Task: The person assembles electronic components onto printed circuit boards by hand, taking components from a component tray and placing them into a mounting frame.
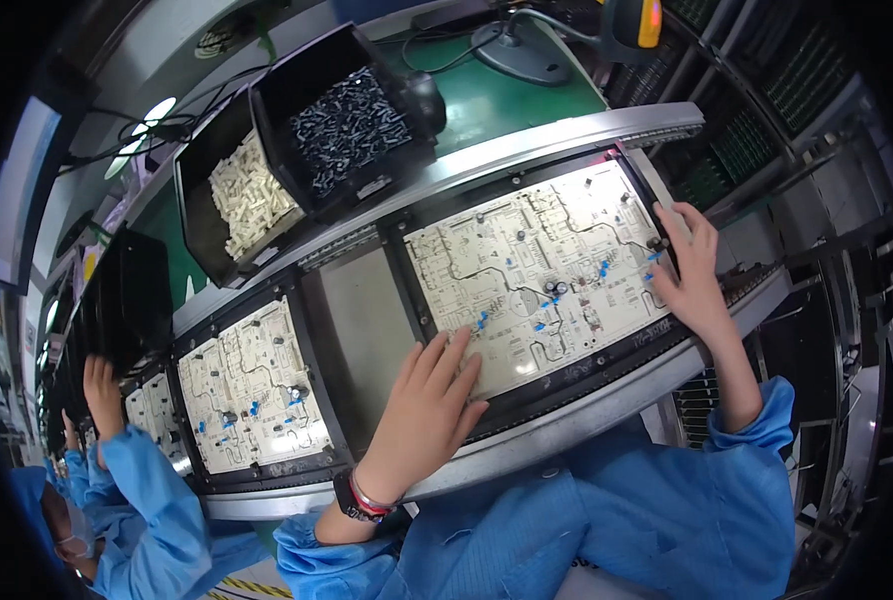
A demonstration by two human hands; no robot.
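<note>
A white circuit board (507, 270) lies in a black carrier frame (404, 268) in front of me. Small blue, black and grey components stand on it, among them a pair of round capacitors near the middle. My left hand (429, 405), with bracelets at the wrist, is spread over the board's lower left corner, its fingertips on or just above the surface. At the opposite end, my right hand (692, 270) rests along the right edge of the board and frame. Its thumb and fingers are apart, with the thumb near a blue component. Neither hand shows anything held.
Another populated board (252, 385) sits in a carrier to the left on the metal-railed line. Behind the rail are a bin of dark small parts (352, 130) and a bin of cream connectors (247, 195). A scanner stand (522, 52) is farther back. A co-worker's hand (102, 390) is at left.
</note>
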